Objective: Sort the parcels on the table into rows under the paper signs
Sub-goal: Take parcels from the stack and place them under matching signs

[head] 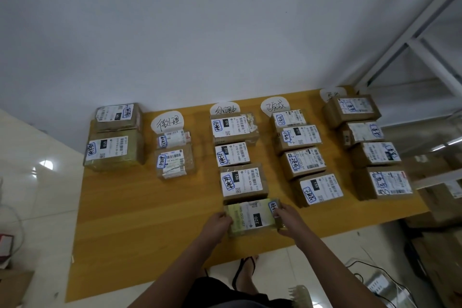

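You have sixteen parcels (242, 182) on one table (150, 207), lined up in five rows running away from you. Counting from your left, the first row (113, 150) has two parcels and the second row (172, 162) has two. The third row (232, 155) has four, counting the 220 parcel (253, 216) nearest you. The fourth row (306, 161) has four, and the fifth row (377, 154) has four. Four paper signs (167, 124) show, one each at the head of the second through fifth rows. Two hands are in view, your left hand (218, 222) and your right hand (288, 219). One sandalled foot (247, 267) shows below the table edge.
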